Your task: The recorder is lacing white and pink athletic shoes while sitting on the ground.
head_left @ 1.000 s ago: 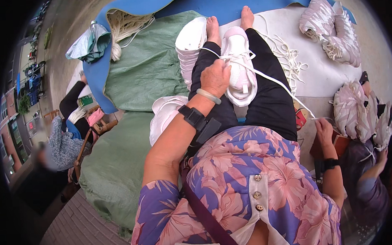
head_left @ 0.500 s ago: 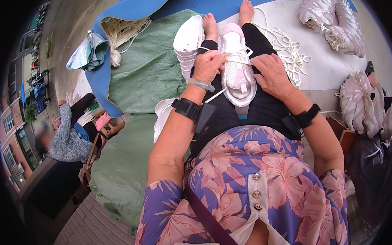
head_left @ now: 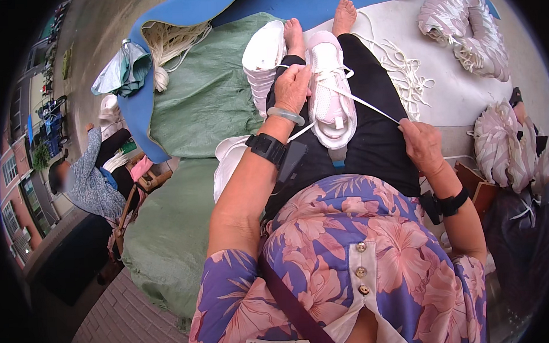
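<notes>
A pale pink and white sneaker [head_left: 333, 112] lies lengthwise between my thighs, toe pointing away from me. My left hand [head_left: 291, 89] is closed along its left side; some of the fingers are hidden there. My right hand [head_left: 423, 147], over my right thigh, pinches the end of a white shoelace [head_left: 372, 107]. That lace runs taut from the crossed lacing on the sneaker to my fingertips. Another length of lace slants from the shoe's left side under my left wrist.
A stack of white shoe pieces [head_left: 264, 48] stands left of the sneaker. Loose laces [head_left: 407, 73] lie to the right, and a lace bundle [head_left: 173, 45] at upper left. Bundled pink-white shoe pieces [head_left: 497, 142] are at right. A seated person [head_left: 96, 187] is at far left.
My right hand has moved right and toward me, drawing the shoelace out straight. My left hand has shifted slightly from the lacing to the sneaker's left side.
</notes>
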A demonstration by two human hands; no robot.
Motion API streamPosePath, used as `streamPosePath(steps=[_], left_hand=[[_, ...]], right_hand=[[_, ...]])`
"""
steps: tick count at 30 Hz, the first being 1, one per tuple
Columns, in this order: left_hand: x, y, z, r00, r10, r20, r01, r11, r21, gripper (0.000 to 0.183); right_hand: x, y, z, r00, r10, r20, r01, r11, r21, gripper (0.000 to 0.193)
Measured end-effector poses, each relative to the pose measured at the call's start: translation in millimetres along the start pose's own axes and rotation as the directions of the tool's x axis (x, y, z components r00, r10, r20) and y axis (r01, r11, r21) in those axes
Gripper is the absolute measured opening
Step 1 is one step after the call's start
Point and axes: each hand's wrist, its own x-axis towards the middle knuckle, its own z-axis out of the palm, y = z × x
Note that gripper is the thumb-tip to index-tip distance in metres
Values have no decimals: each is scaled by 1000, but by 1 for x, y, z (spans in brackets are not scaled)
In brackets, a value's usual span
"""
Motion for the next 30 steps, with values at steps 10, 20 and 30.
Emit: streamPosePath(steps=[10,20,30], left_hand=[[-14,18,24,745,657,114,-564,530,633,11],[-10,4,28,813,563,148,-483,510,712,10],[-13,-1,43,793,576,197,-517,464,719,16]], right_hand=[[94,-40,47,982,91,163,-112,986,122,57],[104,-40,57,946,167,278,-232,947,221,26],[100,-26,65,964,112,243,-190,925,329,22]])
